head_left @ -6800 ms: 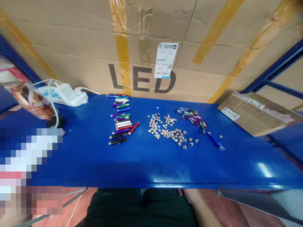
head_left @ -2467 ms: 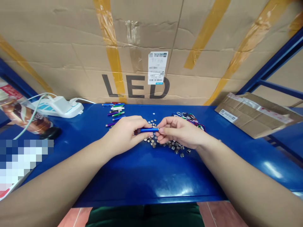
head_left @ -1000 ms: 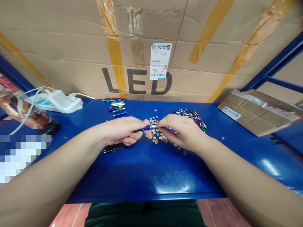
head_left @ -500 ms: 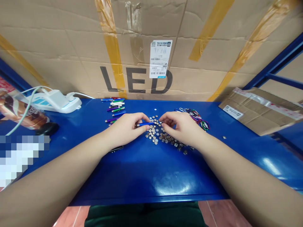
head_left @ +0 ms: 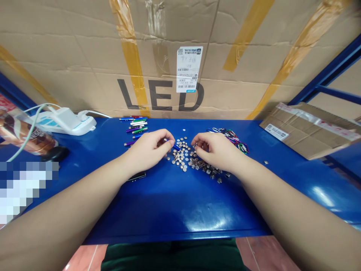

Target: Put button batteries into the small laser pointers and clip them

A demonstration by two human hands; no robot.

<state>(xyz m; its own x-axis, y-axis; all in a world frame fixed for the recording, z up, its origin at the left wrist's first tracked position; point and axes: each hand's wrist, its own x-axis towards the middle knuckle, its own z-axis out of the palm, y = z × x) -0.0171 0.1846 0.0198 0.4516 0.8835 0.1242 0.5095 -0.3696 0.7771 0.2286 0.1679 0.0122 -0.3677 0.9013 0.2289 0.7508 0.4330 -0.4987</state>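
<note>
My left hand point(head_left: 153, 146) is closed around a slim blue metal tube point(head_left: 176, 147), like a penlight body, which points down to the right over a spread of round button cells point(head_left: 178, 158). Opposite it, my right hand point(head_left: 217, 150) has its fingers curled together; a small shiny piece shows at the fingertips, too small to name. Dark silvery metal caps point(head_left: 210, 167) lie in a heap just below the right hand. Behind that hand are coloured carabiners point(head_left: 239, 145). Several coloured penlight tubes point(head_left: 138, 123) lie beyond the left hand, and a black tube point(head_left: 138, 176) lies by the left wrist.
A large cardboard box point(head_left: 93, 49) stands along the back of the blue table point(head_left: 180, 210). On the left are a white power strip point(head_left: 67, 120) and a tipped bottle point(head_left: 31, 131). A smaller carton point(head_left: 307, 131) sits at right, near a lone button cell point(head_left: 266, 162).
The blue tube has turned from nearly level to tilted, its end now lower, and sits deeper in my left hand. My hands have drawn slightly apart. The view has shifted slightly.
</note>
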